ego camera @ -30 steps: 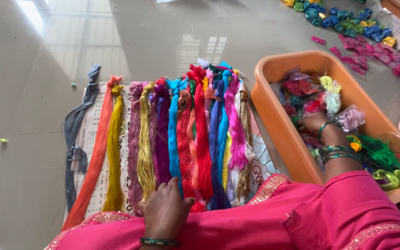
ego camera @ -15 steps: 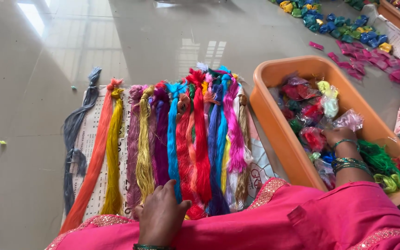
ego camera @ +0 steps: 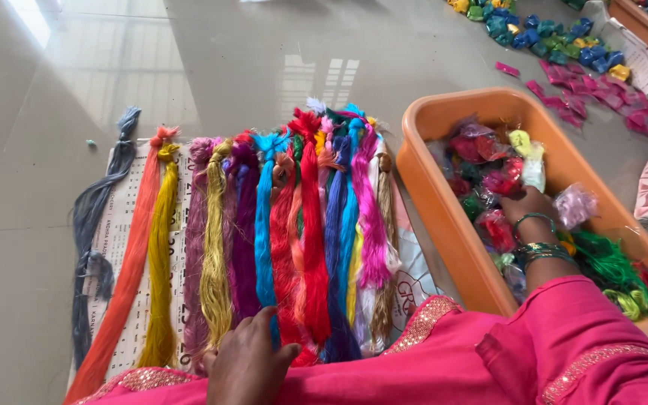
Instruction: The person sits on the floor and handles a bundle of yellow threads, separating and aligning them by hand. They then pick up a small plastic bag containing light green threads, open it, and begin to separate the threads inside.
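Note:
Several bright thread skeins [ego camera: 305, 225] lie side by side on a printed paper sheet [ego camera: 118, 225] on the floor: grey, orange, yellow, purple, blue, red and pink. My left hand [ego camera: 245, 364] rests on their near ends, fingers apart, touching the light blue skein [ego camera: 262, 225]. My right hand [ego camera: 525, 204], with bangles on the wrist, reaches into an orange plastic tub [ego camera: 444, 217] full of small wrapped thread packets [ego camera: 489, 176]. Its fingers are buried among the packets. Pink sleeves and clothing cover the bottom of the view.
Loose packets in blue, green and yellow [ego camera: 549, 34] and pink ones [ego camera: 601, 82] lie scattered on the glossy grey floor at the top right. A second orange tub [ego camera: 643, 22] stands in that corner. Green thread [ego camera: 609, 266] fills the near end of the tub.
My right hand has shifted about among the packets in the tub. My left hand has slid slightly left along the skeins' near ends.

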